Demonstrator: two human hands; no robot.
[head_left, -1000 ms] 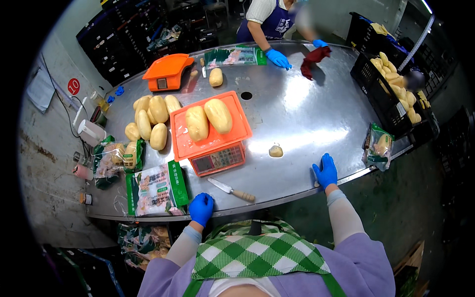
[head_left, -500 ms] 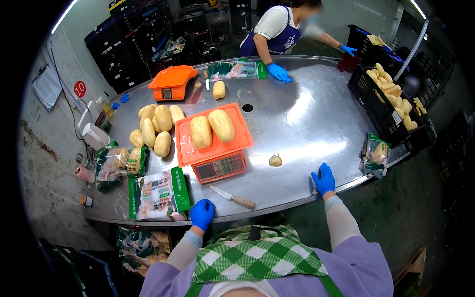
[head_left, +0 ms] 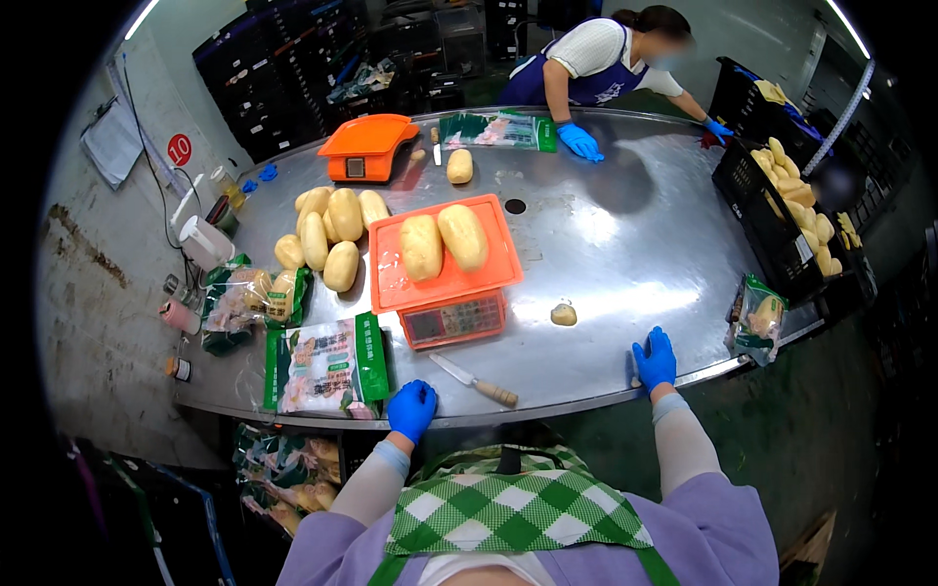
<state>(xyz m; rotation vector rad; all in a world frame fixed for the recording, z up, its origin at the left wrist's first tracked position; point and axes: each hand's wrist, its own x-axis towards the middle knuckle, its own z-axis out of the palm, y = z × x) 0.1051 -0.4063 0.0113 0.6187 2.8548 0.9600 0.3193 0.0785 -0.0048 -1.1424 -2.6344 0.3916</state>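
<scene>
My left hand (head_left: 412, 410), in a blue glove, rests at the near table edge with its fingers curled in and nothing visible in them. Beside it lie a green and white printed bag (head_left: 324, 368) and a knife (head_left: 475, 380) with a wooden handle. My right hand (head_left: 655, 359), also gloved in blue, lies on the edge farther right, fingers stretched out. A small pale scrap sits by its wrist side. Between and beyond my hands stand an orange scale (head_left: 453, 322) bearing two pale yellow oblong roots (head_left: 462, 237) and, apart from it, a small root piece (head_left: 564, 313).
Several roots (head_left: 341, 267) are heaped left of the scale, near a filled bag (head_left: 256, 296). A second orange scale (head_left: 366, 146) stands at the back. On the right are a black crate (head_left: 760, 225) of roots and another bag (head_left: 760, 320). A co-worker (head_left: 586, 68) leans over the far side.
The whole view has shifted slightly, so the table sits farther right and higher. Both my hands keep their places on the edge. The co-worker leans farther to the right.
</scene>
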